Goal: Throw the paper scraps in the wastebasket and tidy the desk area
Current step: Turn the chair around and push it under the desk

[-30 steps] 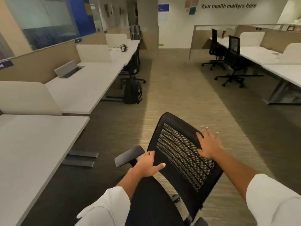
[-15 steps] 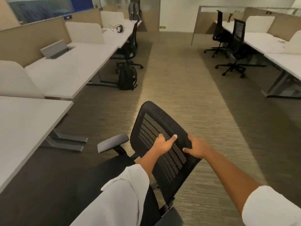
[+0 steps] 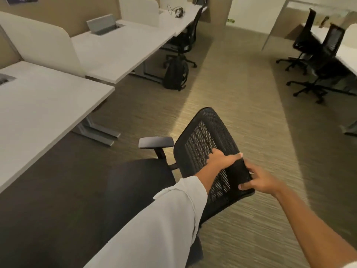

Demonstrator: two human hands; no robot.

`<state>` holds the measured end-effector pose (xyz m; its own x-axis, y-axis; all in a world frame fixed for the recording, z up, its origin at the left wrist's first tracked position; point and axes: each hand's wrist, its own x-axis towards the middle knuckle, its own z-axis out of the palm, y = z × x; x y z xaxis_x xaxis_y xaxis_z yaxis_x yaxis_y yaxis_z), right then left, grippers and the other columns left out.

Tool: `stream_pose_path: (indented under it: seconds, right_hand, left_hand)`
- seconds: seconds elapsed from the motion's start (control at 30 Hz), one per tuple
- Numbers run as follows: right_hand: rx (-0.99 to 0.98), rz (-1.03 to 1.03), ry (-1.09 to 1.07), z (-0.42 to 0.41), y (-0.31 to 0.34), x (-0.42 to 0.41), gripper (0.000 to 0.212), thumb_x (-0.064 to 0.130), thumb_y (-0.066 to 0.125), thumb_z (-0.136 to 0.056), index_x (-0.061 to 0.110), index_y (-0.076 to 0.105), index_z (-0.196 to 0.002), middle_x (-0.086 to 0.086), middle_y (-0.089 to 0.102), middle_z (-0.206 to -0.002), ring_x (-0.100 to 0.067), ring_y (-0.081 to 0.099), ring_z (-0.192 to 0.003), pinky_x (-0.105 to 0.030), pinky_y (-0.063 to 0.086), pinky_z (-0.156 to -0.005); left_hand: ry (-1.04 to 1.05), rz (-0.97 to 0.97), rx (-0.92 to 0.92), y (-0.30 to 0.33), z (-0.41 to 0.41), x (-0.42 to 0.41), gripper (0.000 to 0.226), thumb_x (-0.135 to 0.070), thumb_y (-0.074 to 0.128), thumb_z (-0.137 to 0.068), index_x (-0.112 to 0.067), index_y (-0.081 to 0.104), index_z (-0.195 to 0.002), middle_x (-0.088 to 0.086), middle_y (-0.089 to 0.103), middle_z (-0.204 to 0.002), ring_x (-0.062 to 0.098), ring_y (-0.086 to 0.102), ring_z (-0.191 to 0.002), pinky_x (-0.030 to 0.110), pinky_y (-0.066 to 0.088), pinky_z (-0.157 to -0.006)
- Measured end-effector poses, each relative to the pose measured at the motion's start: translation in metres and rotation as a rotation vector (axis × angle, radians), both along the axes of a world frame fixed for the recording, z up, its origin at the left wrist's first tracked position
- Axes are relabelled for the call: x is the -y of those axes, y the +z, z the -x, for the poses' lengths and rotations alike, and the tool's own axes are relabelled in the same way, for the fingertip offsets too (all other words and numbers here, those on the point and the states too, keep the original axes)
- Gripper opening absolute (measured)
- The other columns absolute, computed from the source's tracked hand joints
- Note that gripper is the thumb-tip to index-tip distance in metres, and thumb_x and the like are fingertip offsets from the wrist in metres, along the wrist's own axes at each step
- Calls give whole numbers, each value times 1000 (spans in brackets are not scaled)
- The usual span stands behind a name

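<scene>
- Head view: the black mesh-backed office chair [image 3: 207, 141] is seen in the aisle just beside the near white desk [image 3: 38, 113], its backrest held at the top edge by both hands.
- No writing can be read; a small sign on the far wall is blurred.
- The left hand [image 3: 222, 160] is curled over the backrest's top edge, fingers on the mesh.
- The right hand [image 3: 260, 181] is clamped on the same edge, thumb in front.
- A black backpack [image 3: 175, 75] is stood on the floor by the next desk.
</scene>
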<state>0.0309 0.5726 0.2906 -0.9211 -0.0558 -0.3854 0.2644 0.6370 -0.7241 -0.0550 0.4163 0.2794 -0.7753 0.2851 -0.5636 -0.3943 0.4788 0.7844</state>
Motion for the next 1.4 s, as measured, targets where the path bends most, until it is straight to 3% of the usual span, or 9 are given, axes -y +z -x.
stream_pose_path:
  seconds: [0.17,0.47,0.57,0.67,0.83,0.97,1.13,1.3,1.4]
  right_hand:
    - [109,-36,72,-2,10,8,87,-8,83,-72,14,44,-147,-4,54,-142,-26,50,-134,-49,39,-115]
    - [77,55,239,-18,15,35,56,-8,77,-79,23,61,-124,7,70,-121,-4,66,-114,-23,49,-103]
    - [146,65,308,-15,19,43,56,-7,73,-84,11,57,-134,-3,68,-129,-16,64,-121,-34,47,-108]
    - [268,56,436,-2,25,43,55,-13,67,-86,5,55,-136,-8,67,-130,-19,64,-122,-41,50,-105]
    - [405,-175,631,57,31,28,49,-21,60,-82,5,64,-123,-8,73,-113,-11,70,-99,-20,56,-74]
    - [-2,-497,572,119,18,17,30,-7,60,-82,11,73,-103,-3,75,-92,-18,71,-86,-32,56,-76]
    - [-373,-433,397,199,-4,31,37,6,64,-89,10,64,-125,-18,60,-129,-36,58,-117,-43,45,-97]
    - [24,-383,276,252,-25,69,83,44,73,-89,6,35,-152,-19,37,-157,-40,40,-140,-45,37,-109]
    - [170,-363,342,260,-39,79,73,44,85,-75,8,60,-133,-15,59,-138,-30,59,-112,-38,46,-94]
  left_hand:
    - [-279,20,20,18,-12,20,120,-64,69,-81,-3,-2,-157,16,13,-166,36,22,-150,49,30,-118]
    - [-558,20,191,22,-14,66,96,-62,60,-89,-19,13,-160,7,6,-169,34,3,-154,54,19,-122]
    - [-594,26,252,22,-13,73,95,-64,59,-89,-19,15,-160,9,7,-168,35,6,-154,53,19,-123]
    - [-487,87,269,22,-10,75,100,-67,62,-85,-15,18,-159,16,17,-166,41,17,-150,55,27,-119]
    - [-426,291,124,9,-26,73,118,-72,59,-84,-8,-6,-158,19,9,-166,43,19,-149,54,28,-116]
    - [-149,345,-55,-22,-74,66,123,-50,78,-75,-15,-6,-157,21,23,-157,43,29,-143,57,35,-113]
    - [64,334,-221,-42,-110,65,102,-45,72,-75,-15,15,-154,12,34,-151,33,34,-140,59,35,-112]
    - [93,305,-154,-48,-134,74,101,-36,75,-66,-22,19,-149,1,38,-142,28,38,-136,72,17,-113]
    - [127,274,-104,-52,-146,88,95,-35,77,-62,-25,25,-141,-4,45,-127,24,46,-126,74,9,-112]
